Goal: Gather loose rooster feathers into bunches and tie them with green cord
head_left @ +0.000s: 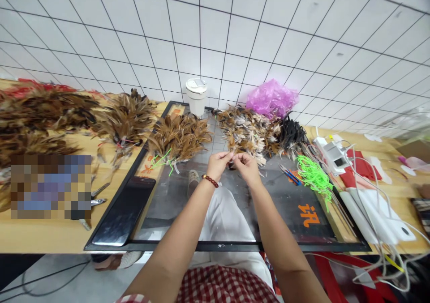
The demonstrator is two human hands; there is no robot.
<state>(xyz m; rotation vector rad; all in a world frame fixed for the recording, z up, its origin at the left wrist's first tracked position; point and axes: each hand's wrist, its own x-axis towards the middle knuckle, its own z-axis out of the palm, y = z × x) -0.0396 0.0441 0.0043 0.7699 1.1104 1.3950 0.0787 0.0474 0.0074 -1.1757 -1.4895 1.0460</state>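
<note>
The left hand [218,165] and right hand [247,166] meet above a black-framed, see-through panel [218,246], fingertips pinched narrow (anything between them is too small to tell). On its far side, a brown feather heap [183,135] lies left, a mottled cream-and-brown feather heap [245,133] right. Bright green plastic-looking strands [314,177] lie farther right.

Black smartphone [125,213] lying at left, white lidded cup [196,101] near white-tiled wall [218,21], crumpled pink plastic bag [273,99], white adapter [331,154]; wooden desk [57,236] underneath
</note>
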